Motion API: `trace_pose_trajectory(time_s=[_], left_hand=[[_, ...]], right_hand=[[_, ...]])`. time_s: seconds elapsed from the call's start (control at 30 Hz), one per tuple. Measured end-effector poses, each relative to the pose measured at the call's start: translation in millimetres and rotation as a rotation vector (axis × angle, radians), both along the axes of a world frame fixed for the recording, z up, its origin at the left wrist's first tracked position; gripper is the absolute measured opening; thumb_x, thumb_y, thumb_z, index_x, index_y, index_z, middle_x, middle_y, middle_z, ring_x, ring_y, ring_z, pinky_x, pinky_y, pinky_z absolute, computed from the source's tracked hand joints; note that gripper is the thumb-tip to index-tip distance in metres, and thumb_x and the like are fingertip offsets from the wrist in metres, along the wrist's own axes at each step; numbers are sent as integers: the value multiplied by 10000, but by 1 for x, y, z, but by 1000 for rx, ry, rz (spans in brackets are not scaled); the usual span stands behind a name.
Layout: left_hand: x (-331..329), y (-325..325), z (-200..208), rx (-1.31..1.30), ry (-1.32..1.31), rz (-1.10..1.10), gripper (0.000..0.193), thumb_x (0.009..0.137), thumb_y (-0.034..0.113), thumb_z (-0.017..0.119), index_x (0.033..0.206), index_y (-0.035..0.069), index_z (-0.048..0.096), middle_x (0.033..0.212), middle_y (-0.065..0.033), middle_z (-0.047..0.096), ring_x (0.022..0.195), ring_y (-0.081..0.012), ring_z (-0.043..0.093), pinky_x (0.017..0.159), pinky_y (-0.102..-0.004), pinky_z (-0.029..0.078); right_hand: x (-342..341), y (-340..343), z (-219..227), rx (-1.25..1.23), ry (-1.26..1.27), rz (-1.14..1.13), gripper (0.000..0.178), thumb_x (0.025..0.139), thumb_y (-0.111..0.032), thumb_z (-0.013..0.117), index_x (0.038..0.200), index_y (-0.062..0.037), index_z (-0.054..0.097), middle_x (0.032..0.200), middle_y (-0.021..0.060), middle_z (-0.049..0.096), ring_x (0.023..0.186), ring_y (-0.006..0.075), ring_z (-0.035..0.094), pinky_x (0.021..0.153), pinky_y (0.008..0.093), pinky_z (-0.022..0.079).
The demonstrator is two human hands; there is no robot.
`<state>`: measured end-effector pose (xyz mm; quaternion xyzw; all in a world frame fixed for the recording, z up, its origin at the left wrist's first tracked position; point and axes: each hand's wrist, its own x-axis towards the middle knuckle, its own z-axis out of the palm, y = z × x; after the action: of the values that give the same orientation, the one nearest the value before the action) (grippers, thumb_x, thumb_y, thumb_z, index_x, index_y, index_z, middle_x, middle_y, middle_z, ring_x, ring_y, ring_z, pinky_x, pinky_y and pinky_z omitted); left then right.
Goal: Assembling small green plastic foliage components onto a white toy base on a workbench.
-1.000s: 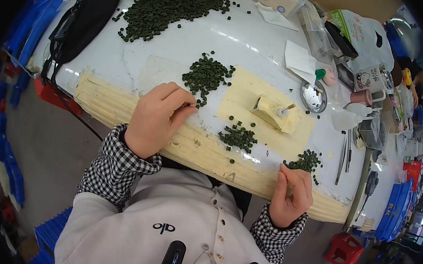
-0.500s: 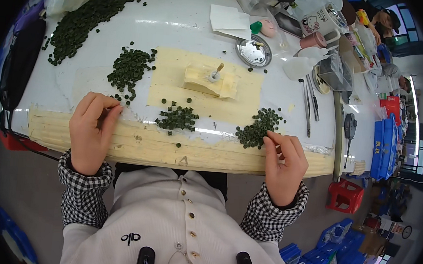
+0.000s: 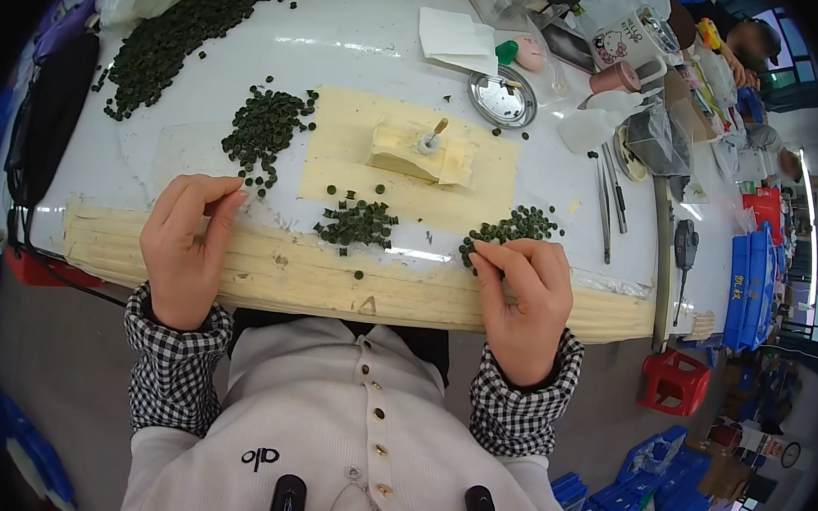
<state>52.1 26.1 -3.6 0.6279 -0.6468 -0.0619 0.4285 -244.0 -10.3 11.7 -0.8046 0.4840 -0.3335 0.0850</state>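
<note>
My left hand rests at the near edge of the table, thumb and forefinger tips pinched together just below a pile of small dark green round pieces. Anything between those tips is too small to make out. My right hand is also closed in a pinch, its fingertips at the left side of another pile of green pieces; what it holds is hidden. Between the hands lies a third small pile of green pieces. Behind it, a yellowish taped block with a small upright peg sits on a cream sheet.
A large green heap spreads at the far left by a black bag. Toward the right lie a round metal dish, tweezers, a mug and a plastic container. Padded tape covers the front edge.
My right hand has moved left along the near side of the right pile, its fingers still pinched. My left fingertips have risen slightly toward the left pile. The whole view has shifted a little.
</note>
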Motion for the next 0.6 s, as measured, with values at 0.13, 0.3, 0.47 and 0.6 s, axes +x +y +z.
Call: trace_pose_trajectory(time_s=[0.13, 0.3, 0.47, 0.6], left_hand=[[-2, 5, -2, 64, 374, -49, 118, 862, -22, 642, 979, -37, 646, 873, -73, 657, 749, -130, 588, 712, -248, 487], [-9, 7, 2, 295, 1227, -298, 211, 936, 60, 575, 1127, -21, 612, 988, -106, 675, 839, -113, 625, 774, -240, 513], [-14, 2, 5, 388, 1643, -445, 249, 964, 88, 539, 1189, -5, 586, 1031, -104, 669, 877, -113, 637, 800, -237, 536], [-18, -2, 5, 404, 1706, -526, 246, 965, 80, 535, 1194, 4, 585, 1052, -100, 666, 893, -107, 641, 808, -230, 539]], right_hand=[[8, -1, -1, -32, 81, 39, 147, 718, -6, 721, 854, -28, 669, 778, 64, 567, 730, 239, 528, 637, 342, 447], [14, -2, -4, -92, 136, 32, 142, 720, -20, 722, 850, -16, 666, 781, 59, 561, 741, 240, 525, 661, 350, 446], [14, 4, -6, -124, 173, 6, 187, 714, -16, 727, 896, -15, 685, 788, 66, 561, 762, 245, 527, 670, 360, 446], [13, 7, -9, -157, 196, -6, 180, 710, -17, 728, 883, -17, 681, 790, 69, 561, 772, 250, 529, 685, 368, 449]])
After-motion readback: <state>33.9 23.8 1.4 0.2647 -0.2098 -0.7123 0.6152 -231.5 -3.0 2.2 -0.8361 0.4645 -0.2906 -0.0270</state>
